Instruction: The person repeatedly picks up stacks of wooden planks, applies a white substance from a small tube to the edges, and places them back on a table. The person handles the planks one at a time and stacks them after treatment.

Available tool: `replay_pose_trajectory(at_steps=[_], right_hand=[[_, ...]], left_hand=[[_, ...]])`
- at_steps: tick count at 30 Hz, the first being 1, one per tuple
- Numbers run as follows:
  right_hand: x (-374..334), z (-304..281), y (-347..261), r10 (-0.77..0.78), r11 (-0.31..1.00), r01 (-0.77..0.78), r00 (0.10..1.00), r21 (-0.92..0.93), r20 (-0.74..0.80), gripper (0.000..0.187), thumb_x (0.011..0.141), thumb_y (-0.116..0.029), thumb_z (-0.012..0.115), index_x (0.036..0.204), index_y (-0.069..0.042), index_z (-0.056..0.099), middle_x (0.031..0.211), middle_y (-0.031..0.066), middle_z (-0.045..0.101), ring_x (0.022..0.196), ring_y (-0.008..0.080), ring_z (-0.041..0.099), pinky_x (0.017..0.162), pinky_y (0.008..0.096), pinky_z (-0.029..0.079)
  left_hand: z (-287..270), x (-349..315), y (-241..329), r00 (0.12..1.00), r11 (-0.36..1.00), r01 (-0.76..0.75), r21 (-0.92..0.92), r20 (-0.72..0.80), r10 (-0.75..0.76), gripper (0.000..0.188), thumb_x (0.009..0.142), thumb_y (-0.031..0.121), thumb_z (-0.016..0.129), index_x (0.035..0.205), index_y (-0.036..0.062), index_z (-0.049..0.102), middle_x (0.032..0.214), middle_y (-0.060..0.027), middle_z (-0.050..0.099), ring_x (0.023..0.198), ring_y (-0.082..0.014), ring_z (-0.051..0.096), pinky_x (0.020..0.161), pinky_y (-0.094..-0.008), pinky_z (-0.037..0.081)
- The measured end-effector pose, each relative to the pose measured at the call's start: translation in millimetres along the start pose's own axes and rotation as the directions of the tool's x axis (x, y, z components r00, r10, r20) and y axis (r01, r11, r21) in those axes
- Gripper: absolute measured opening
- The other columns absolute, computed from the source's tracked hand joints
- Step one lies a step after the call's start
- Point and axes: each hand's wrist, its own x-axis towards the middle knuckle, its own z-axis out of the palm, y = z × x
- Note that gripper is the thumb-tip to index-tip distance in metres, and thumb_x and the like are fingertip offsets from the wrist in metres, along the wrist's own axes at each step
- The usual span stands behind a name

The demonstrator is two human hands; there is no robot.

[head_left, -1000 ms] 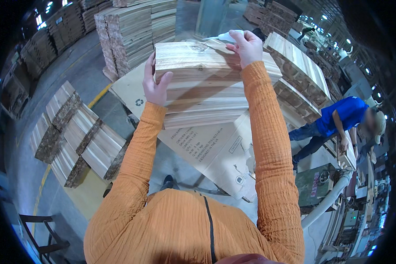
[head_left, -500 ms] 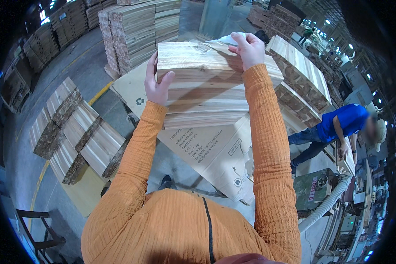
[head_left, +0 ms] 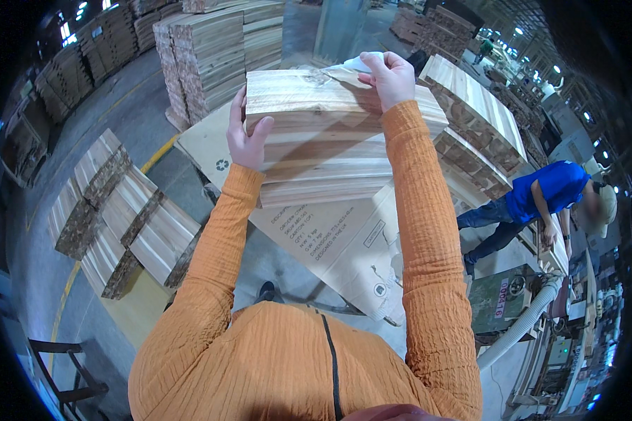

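Note:
In front of me stands a stack of pale wooden boards [head_left: 330, 149], with a thick board [head_left: 293, 99] on top. My left hand [head_left: 248, 140] grips the left end of this top board, thumb on its near side and fingers behind. Over the board's far right part, my right hand [head_left: 393, 78] is closed round a small white squeeze bottle [head_left: 356, 64]. The bottle's thin nozzle points left, close to a knot [head_left: 317, 78] on the board's upper surface. The fingers partly cover the bottle.
Flattened cardboard [head_left: 330, 238] lies under the stack. Lower wooden blocks [head_left: 130, 210] sit at the left, a tall wood pile [head_left: 218, 59] behind, and another pile [head_left: 474, 105] at the right. A person in blue [head_left: 548, 193] bends over wood beside a grey hose [head_left: 519, 337].
My right hand and the bottle have shifted slightly left along the board. The left hand keeps its grip on the board's end. The whole view has drifted a little.

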Motion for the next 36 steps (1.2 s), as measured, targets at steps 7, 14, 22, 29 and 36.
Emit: replay_pose_trajectory(at_steps=[7,14,22,29,36], right_hand=[[-0.1,-1.2,0.3,0.004,1.0,-0.004,1.0,-0.026,-0.003,0.024,0.075,-0.018,0.068,0.076,0.004,0.061,0.071,0.005,0.059,0.059,0.0087,0.057,0.052,0.0201,0.051],[0.8,-2.7,0.2,0.009,1.0,-0.009,1.0,-0.014,0.003,0.023,0.075,-0.017,0.068,0.078,0.005,0.061,0.073,0.006,0.06,0.06,0.0093,0.058,0.053,0.0206,0.052],[0.8,-1.4,-0.1,0.014,0.999,-0.014,1.0,-0.035,-0.001,0.024,0.075,-0.018,0.068,0.078,0.005,0.061,0.073,0.0062,0.061,0.059,0.0096,0.058,0.052,0.0203,0.051],[1.9,-2.3,2.8,0.004,1.0,-0.005,1.0,-0.018,-0.002,0.023,0.075,-0.019,0.068,0.077,0.003,0.061,0.07,0.0051,0.06,0.057,0.009,0.058,0.052,0.0199,0.049],[0.8,-3.3,1.9,0.013,1.0,-0.013,1.0,-0.021,-0.007,0.023,0.075,-0.019,0.068,0.077,0.004,0.061,0.07,0.005,0.06,0.056,0.0087,0.057,0.052,0.0197,0.049]], left_hand=[[1.9,-1.4,2.3,0.999,0.999,0.036,-0.022,-0.002,-0.036,0.069,0.077,0.026,0.064,0.132,-0.0017,0.033,0.122,-0.014,0.048,0.113,-0.0196,0.046,0.089,-0.0294,0.043],[2.1,-0.3,1.4,1.0,1.0,0.021,-0.007,-0.002,-0.021,0.069,0.077,0.025,0.064,0.132,-0.0015,0.033,0.122,-0.0144,0.048,0.111,-0.0189,0.047,0.088,-0.0287,0.044],[-0.5,0.0,-0.5,1.0,1.0,0.008,0.022,-0.001,-0.008,0.069,0.076,0.026,0.064,0.131,-0.0017,0.034,0.122,-0.0137,0.048,0.111,-0.0189,0.047,0.09,-0.0293,0.041],[1.5,-0.9,0.7,1.0,1.0,0.022,-0.002,-0.01,-0.022,0.068,0.077,0.026,0.064,0.131,-0.002,0.034,0.12,-0.0137,0.049,0.11,-0.019,0.047,0.092,-0.0295,0.04],[1.9,-0.9,1.4,1.0,1.0,-0.002,0.01,-0.006,0.002,0.068,0.077,0.027,0.064,0.131,-0.002,0.034,0.121,-0.0144,0.049,0.11,-0.0193,0.048,0.088,-0.0295,0.043]])
